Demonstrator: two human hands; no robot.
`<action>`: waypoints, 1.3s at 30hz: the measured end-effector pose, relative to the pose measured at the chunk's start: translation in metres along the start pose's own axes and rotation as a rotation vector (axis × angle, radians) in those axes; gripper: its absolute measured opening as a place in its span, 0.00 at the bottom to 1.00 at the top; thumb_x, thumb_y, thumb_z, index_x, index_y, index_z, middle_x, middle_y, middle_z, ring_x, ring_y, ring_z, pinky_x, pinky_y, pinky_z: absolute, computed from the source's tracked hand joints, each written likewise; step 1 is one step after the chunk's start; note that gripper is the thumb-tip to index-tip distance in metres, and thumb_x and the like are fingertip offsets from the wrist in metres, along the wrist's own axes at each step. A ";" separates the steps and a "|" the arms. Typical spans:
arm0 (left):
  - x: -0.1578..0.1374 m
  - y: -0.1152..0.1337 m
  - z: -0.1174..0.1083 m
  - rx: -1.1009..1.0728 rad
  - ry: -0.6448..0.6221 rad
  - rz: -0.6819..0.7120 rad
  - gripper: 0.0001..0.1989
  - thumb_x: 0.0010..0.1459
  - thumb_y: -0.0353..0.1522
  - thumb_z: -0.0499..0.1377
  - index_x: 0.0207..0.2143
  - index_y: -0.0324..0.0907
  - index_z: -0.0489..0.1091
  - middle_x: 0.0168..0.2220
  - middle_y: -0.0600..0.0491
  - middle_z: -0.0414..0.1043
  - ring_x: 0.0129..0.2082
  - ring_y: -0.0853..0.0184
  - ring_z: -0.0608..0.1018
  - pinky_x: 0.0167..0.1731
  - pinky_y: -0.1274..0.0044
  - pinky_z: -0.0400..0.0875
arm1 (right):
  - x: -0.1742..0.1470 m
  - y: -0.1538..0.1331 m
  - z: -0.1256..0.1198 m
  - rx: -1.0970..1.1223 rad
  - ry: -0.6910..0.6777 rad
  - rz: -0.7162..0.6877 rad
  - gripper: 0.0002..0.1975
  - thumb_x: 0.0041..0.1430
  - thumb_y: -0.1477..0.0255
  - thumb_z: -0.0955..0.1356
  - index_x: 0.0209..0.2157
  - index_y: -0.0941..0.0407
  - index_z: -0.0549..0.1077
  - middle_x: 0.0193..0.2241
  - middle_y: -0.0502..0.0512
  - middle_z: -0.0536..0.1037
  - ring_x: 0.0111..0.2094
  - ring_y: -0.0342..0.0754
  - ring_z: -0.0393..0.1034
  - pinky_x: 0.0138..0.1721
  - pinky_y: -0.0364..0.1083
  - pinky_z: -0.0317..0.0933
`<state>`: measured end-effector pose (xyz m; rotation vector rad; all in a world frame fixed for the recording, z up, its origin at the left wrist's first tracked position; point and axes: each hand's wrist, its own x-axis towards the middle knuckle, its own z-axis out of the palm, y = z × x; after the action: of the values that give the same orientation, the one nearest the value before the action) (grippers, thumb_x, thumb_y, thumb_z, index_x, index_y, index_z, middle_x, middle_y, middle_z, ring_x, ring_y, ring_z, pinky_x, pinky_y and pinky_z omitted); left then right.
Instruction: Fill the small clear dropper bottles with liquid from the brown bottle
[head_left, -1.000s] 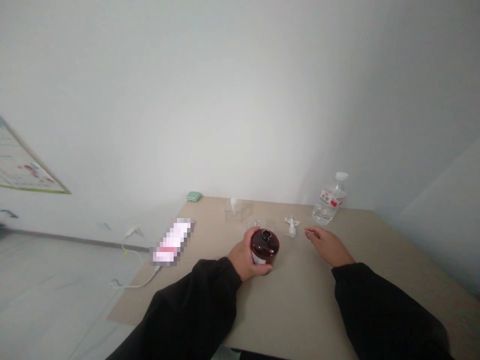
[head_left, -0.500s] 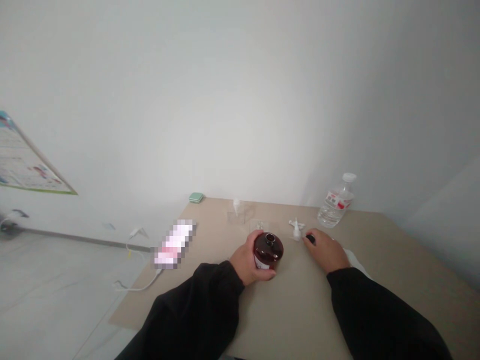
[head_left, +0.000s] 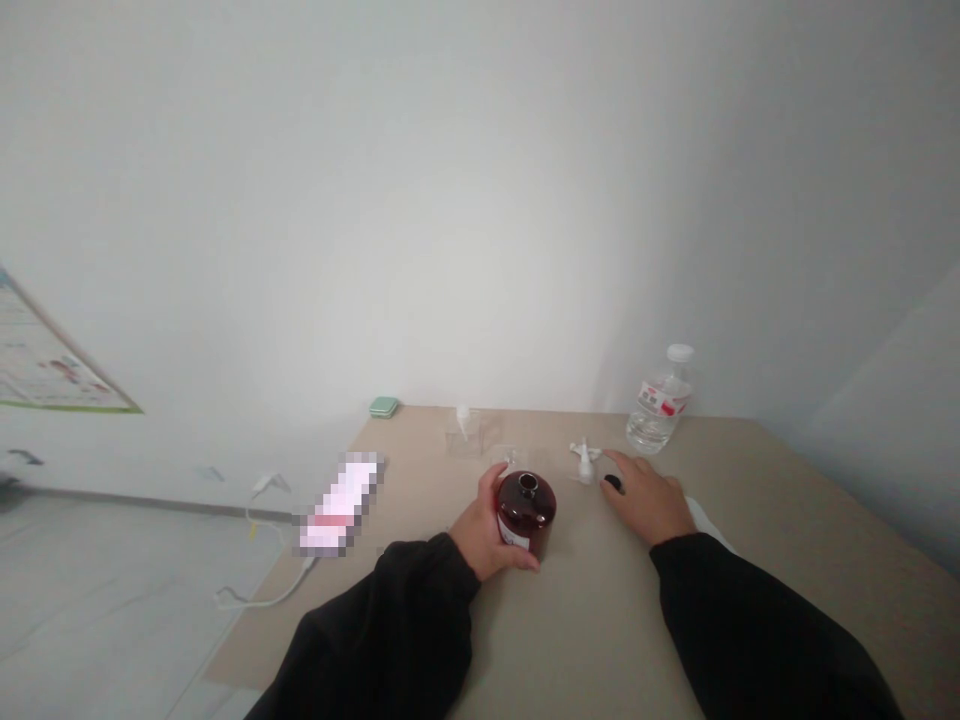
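Observation:
My left hand is wrapped round a dark red-brown bottle with a pale label. The bottle stands upright, and its narrow neck has no cap on. To its right, my right hand rests over the table with its fingers spread. A small black cap lies by the thumb and index finger, apparently loose on the table. Just left of those fingertips stands a white pointed nozzle piece, with a crumpled white scrap behind it.
A clear water bottle stands at the back right. Near the back edge are a clear square container with a white nozzle and a green case. A phone on a white cable lies left. White paper shows beside my right wrist.
My right hand has opened from its pinch on the black cap, its fingers now spread. My left hand still holds the bottle. The whole view has shifted slightly.

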<state>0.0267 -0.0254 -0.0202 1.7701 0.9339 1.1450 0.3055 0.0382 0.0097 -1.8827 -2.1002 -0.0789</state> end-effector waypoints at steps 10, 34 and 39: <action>0.005 0.002 -0.022 0.183 0.458 0.023 0.21 0.58 0.38 0.58 0.52 0.42 0.60 0.40 0.50 0.66 0.38 0.64 0.70 0.39 0.72 0.67 | -0.044 -0.050 0.003 0.973 0.217 -0.472 0.27 0.58 0.63 0.68 0.58 0.49 0.59 0.47 0.59 0.69 0.45 0.56 0.68 0.45 0.55 0.65; 0.021 -0.018 -0.033 0.086 0.269 -0.201 0.41 0.41 0.29 0.72 0.58 0.42 0.61 0.52 0.42 0.68 0.53 0.55 0.71 0.47 0.66 0.68 | -0.052 -0.096 0.013 1.464 -0.076 -0.259 0.39 0.44 0.62 0.76 0.56 0.50 0.58 0.54 0.62 0.70 0.54 0.59 0.68 0.56 0.59 0.61; 0.007 -0.005 -0.044 0.099 0.142 -0.073 0.39 0.43 0.31 0.70 0.58 0.41 0.62 0.51 0.43 0.66 0.50 0.56 0.71 0.47 0.66 0.69 | -0.049 -0.073 0.002 1.351 -0.087 -0.269 0.36 0.48 0.56 0.73 0.56 0.50 0.59 0.54 0.62 0.70 0.54 0.60 0.69 0.56 0.59 0.61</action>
<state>-0.0131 -0.0066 -0.0109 1.7356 1.1480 1.2079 0.2381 -0.0173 0.0067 -0.7704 -1.6248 1.0713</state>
